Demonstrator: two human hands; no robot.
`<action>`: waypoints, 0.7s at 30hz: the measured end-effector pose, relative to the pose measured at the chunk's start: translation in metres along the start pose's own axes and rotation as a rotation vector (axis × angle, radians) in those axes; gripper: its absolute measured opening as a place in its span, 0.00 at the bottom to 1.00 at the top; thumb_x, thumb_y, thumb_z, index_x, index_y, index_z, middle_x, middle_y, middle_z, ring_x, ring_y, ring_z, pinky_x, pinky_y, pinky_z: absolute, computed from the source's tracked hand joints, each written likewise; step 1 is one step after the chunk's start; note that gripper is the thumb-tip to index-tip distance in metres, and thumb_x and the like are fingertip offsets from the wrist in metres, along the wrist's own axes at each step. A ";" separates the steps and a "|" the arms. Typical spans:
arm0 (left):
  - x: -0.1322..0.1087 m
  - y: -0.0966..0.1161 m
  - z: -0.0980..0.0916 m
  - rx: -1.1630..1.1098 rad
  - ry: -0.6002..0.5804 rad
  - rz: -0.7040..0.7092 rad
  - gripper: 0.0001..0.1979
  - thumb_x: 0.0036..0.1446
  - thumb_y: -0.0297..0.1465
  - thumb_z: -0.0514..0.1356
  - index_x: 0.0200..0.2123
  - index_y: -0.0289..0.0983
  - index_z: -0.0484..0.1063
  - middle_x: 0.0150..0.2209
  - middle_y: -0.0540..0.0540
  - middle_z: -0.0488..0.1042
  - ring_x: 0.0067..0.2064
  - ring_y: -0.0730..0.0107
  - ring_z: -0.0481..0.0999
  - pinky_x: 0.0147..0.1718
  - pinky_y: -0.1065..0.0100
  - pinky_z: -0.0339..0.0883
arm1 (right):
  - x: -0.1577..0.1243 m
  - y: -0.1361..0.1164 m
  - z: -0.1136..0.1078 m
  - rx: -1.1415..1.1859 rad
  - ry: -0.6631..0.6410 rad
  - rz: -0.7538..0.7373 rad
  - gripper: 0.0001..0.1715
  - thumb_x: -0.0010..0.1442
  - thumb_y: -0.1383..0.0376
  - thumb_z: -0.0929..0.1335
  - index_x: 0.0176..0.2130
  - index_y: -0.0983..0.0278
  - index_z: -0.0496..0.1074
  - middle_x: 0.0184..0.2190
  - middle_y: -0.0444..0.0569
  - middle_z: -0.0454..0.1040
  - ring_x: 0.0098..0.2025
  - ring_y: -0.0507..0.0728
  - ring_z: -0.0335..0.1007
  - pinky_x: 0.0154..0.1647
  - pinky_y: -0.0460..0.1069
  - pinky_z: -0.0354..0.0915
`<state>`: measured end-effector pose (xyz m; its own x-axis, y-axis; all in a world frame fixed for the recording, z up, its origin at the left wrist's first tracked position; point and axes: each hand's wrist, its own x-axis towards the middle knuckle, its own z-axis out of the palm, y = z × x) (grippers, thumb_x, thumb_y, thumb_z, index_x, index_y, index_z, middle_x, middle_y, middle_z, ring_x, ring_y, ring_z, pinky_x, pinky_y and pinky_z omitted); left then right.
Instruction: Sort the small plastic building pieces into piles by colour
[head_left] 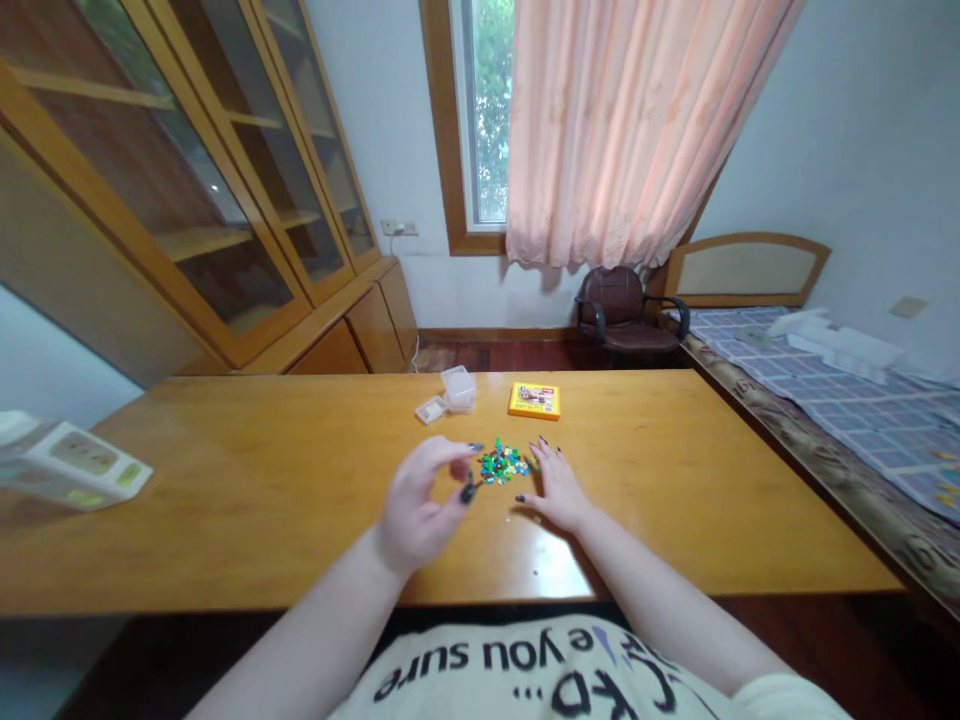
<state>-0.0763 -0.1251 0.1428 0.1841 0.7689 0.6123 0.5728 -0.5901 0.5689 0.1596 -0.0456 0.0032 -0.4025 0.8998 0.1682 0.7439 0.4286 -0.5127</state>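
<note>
A small heap of tiny coloured building bricks (501,463), mostly green, blue, yellow and brown, lies on the wooden table (300,470). At the left of the heap is my left hand (427,500), raised a little, its thumb and curved fingers apart with a gap between the dark-nailed tips. No brick can be made out between them. My right hand (556,490) rests palm down on the table at the heap's right side, its fingers spread and the fingertips beside the bricks. A few tiny loose pieces lie on the tabletop nearer to me.
Behind the heap stand an open clear plastic box (459,390), a small flat clear case (431,410) and a yellow box (534,401). A whitish carton (71,460) is at the table's left. Beyond are a chair (619,310), a bed (825,370) and a glass-fronted cabinet (300,290).
</note>
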 end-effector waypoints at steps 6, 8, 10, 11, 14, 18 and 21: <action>-0.062 -0.068 0.062 0.512 -0.662 -0.377 0.50 0.44 0.51 0.58 0.64 0.33 0.44 0.66 0.32 0.39 0.66 0.44 0.38 0.59 0.41 0.37 | -0.045 -0.008 -0.001 -0.169 -0.123 0.037 0.59 0.44 0.40 0.67 0.65 0.63 0.45 0.66 0.57 0.36 0.67 0.64 0.25 0.63 0.62 0.28; -0.072 -0.091 0.077 0.599 -0.674 -0.387 0.49 0.47 0.53 0.55 0.64 0.30 0.42 0.66 0.32 0.38 0.66 0.48 0.36 0.61 0.44 0.33 | -0.047 -0.008 0.004 -0.203 -0.104 0.111 0.58 0.46 0.40 0.66 0.64 0.64 0.45 0.66 0.58 0.35 0.67 0.64 0.25 0.63 0.62 0.27; -0.064 -0.107 0.088 0.628 -0.640 -0.361 0.45 0.52 0.52 0.49 0.64 0.28 0.43 0.65 0.33 0.40 0.66 0.51 0.38 0.61 0.46 0.34 | -0.038 -0.009 0.009 -0.229 -0.074 0.188 0.57 0.48 0.40 0.64 0.65 0.67 0.44 0.66 0.60 0.35 0.67 0.65 0.27 0.62 0.63 0.25; -0.055 -0.112 0.093 0.631 -0.628 -0.353 0.43 0.54 0.51 0.47 0.64 0.28 0.43 0.65 0.34 0.42 0.66 0.52 0.39 0.61 0.47 0.34 | -0.030 -0.009 0.011 -0.238 -0.061 0.216 0.57 0.49 0.40 0.63 0.64 0.68 0.44 0.66 0.61 0.36 0.66 0.66 0.28 0.62 0.64 0.25; -0.021 -0.121 0.108 0.583 -0.637 -0.273 0.36 0.58 0.45 0.44 0.64 0.28 0.44 0.65 0.36 0.45 0.66 0.58 0.42 0.62 0.52 0.36 | -0.002 -0.013 0.016 -0.232 -0.064 0.184 0.54 0.52 0.41 0.62 0.64 0.71 0.45 0.65 0.63 0.39 0.66 0.66 0.29 0.62 0.64 0.25; 0.008 -0.125 0.121 0.443 -0.722 -0.146 0.33 0.58 0.39 0.46 0.63 0.31 0.46 0.65 0.40 0.48 0.65 0.61 0.46 0.63 0.54 0.37 | 0.029 -0.018 0.019 -0.167 -0.130 -0.001 0.52 0.53 0.46 0.63 0.64 0.72 0.44 0.65 0.61 0.43 0.66 0.63 0.33 0.64 0.60 0.32; 0.011 -0.126 0.121 0.335 -0.717 -0.124 0.33 0.57 0.37 0.47 0.63 0.31 0.46 0.64 0.40 0.51 0.64 0.63 0.50 0.63 0.56 0.40 | 0.037 -0.019 0.018 -0.124 -0.109 -0.036 0.50 0.52 0.50 0.64 0.64 0.72 0.46 0.63 0.61 0.48 0.65 0.62 0.40 0.64 0.59 0.37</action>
<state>-0.0499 -0.0126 0.0107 0.5068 0.8620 -0.0119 0.8111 -0.4722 0.3452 0.1210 -0.0216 0.0045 -0.4809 0.8722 0.0888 0.7851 0.4735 -0.3993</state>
